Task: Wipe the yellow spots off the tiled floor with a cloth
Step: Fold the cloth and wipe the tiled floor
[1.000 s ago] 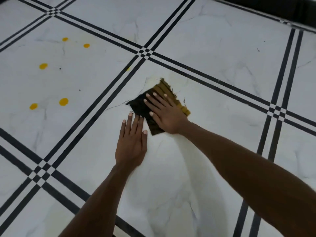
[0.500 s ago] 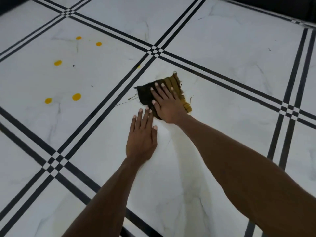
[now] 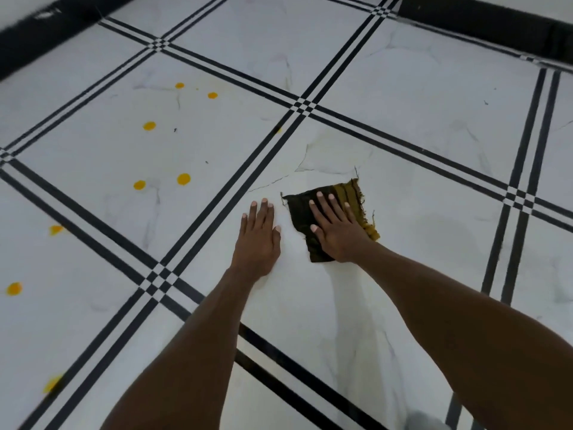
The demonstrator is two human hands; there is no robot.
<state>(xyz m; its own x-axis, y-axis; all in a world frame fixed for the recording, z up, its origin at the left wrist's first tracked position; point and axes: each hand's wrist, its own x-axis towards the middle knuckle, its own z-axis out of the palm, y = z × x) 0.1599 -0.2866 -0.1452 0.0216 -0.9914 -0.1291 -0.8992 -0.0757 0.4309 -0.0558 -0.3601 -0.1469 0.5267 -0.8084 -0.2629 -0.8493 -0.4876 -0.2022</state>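
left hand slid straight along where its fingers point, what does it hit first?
Likely nothing solid. The left hand lies flat on the white marble-look tiled floor, fingers pointing up-frame. That line passes left of the dark frayed cloth and next crosses the black stripe border. The yellow spots lie well off to its left.

The right hand [image 3: 336, 232] is lying flat, fingers straight and spread, pressing a dark cloth [image 3: 299, 217] with a frayed yellow edge onto the white tiled floor [image 3: 418, 97]. Just beside it, the left hand [image 3: 259, 235] is resting palm down on the same tile, clear of the cloth. Yellow spots [image 3: 183, 179] are sitting well apart from both hands on the tiles to the left, beyond the black double stripes [image 3: 217, 209]. A black skirting [image 3: 483, 20] is running along the far edge.
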